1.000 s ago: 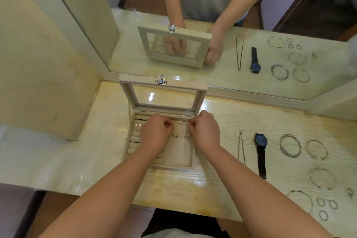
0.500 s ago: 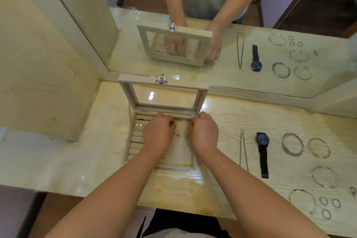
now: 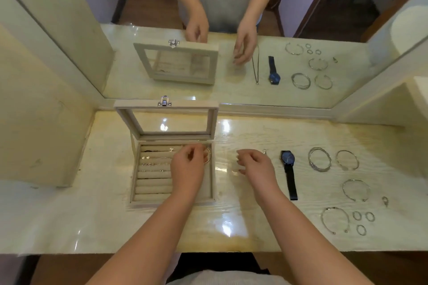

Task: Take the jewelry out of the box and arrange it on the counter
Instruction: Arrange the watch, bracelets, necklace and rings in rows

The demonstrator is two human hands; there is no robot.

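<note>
A beige jewelry box (image 3: 133,169) stands open on the counter, its glass lid (image 3: 166,106) upright at the back. Small earrings (image 3: 148,161) sit in the padded rolls on its left side. My left hand (image 3: 188,165) hovers over the box's right compartment and pinches a thin gold-toned open bangle (image 3: 209,155) by its side. My right hand (image 3: 254,165) hangs over the bare counter just right of the box, fingers loosely curled and holding nothing.
Laid out on the counter to the right are a necklace (image 3: 264,151) mostly hidden by my right hand, a dark watch (image 3: 289,170), several silver bangles (image 3: 319,162), three rings (image 3: 361,221) and a small clasp (image 3: 385,201). A mirror (image 3: 231,71) backs the counter; a wall panel stands left.
Both hands held the bangle over the box before. My right hand has let go and moved right over the counter; my left hand still holds the bangle.
</note>
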